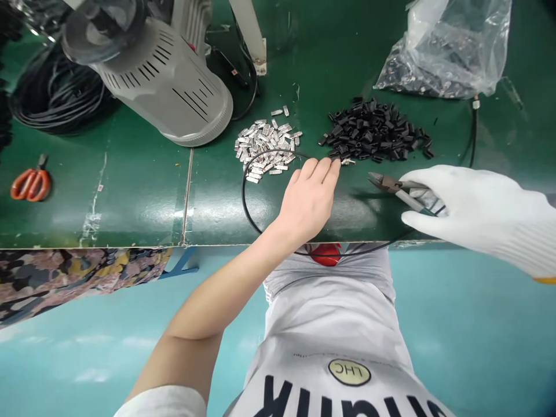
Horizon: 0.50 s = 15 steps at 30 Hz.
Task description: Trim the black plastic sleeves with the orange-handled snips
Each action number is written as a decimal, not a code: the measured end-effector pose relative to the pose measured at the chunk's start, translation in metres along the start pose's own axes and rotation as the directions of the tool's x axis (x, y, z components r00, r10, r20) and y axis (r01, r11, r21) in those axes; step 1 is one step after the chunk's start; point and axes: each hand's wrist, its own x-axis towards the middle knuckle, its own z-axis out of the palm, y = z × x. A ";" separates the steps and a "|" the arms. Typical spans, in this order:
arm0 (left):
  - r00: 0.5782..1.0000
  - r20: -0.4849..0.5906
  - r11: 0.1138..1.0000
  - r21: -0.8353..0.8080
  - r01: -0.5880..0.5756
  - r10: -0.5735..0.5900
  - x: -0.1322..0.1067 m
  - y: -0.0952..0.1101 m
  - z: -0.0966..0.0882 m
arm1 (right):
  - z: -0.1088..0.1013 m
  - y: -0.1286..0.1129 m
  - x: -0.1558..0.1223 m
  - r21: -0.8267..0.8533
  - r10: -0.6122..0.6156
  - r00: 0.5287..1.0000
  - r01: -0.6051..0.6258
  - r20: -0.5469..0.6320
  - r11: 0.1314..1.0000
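Bare left hand [308, 200] is out over the middle of the green workbench [139, 200], fingertips [334, 165] pinched together on a thin black cable [256, 214], right at the near edge of a heap of small black plastic pieces [373, 130]. Can't really tell if they've also got one of those pieces, it's tiny and partly hidden. The cable makes a big loop to the left, passing along the edge of a pile of silver metal clips [264, 145], then swings along the near edge of the bench and runs toward the other hand. Right hand [478, 208] is in a white knit glove, fingers clenched around the handles of some side cutters [397, 190], with the tips pointing left just beside the black heap, not touching it. Farther back on the right there's a clear plastic bag [443, 52] with more black bits inside. Far left has a big grey machine housing [160, 81] and a coil of black cable [56, 95], plus orange-handled scissors [30, 184] lying near the left end of the bench
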 end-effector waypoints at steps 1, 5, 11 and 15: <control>1.000 0.024 1.000 0.013 0.004 -0.004 -0.003 0.001 0.001 | 0.002 0.002 0.000 0.002 -0.001 1.000 0.001 -0.005 1.000; 0.997 0.080 1.000 0.018 -0.010 0.009 -0.016 0.001 0.004 | 0.010 0.006 0.000 0.035 -0.034 0.999 0.035 -0.042 0.999; 0.997 0.074 0.999 -0.040 -0.003 0.006 -0.024 -0.005 0.005 | 0.009 0.004 0.005 0.085 -0.008 1.000 0.007 0.015 0.996; 0.995 0.096 0.998 -0.059 0.004 0.002 -0.025 -0.005 0.003 | 0.004 0.001 0.006 0.098 -0.003 1.000 0.001 0.017 0.995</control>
